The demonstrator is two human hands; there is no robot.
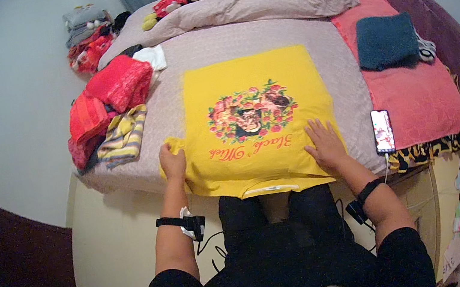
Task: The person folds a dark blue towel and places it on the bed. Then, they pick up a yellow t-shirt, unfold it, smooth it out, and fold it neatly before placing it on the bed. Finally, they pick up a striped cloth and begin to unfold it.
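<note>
A yellow T-shirt (245, 68) lies spread on the bed, its neckline toward me at the near edge. Its printed flowers and lettering appear upside down from here. At the shirt's left side, my left hand (173, 162) is closed on the bunched yellow sleeve. My right hand (326, 143) rests flat on the right part of the shirt, palm down with the fingers apart. Part of the fabric near the collar hangs over the bed's edge above my knees.
Left on the bed is a pile of red clothes (121, 82) and a striped garment (124, 136). A dark teal folded cloth (385, 42) sits on a pink cover (419, 102) at right. Near my right hand lies a phone (382, 131) with a cable. A rumpled quilt (261, 1) and doll (168, 7) are behind.
</note>
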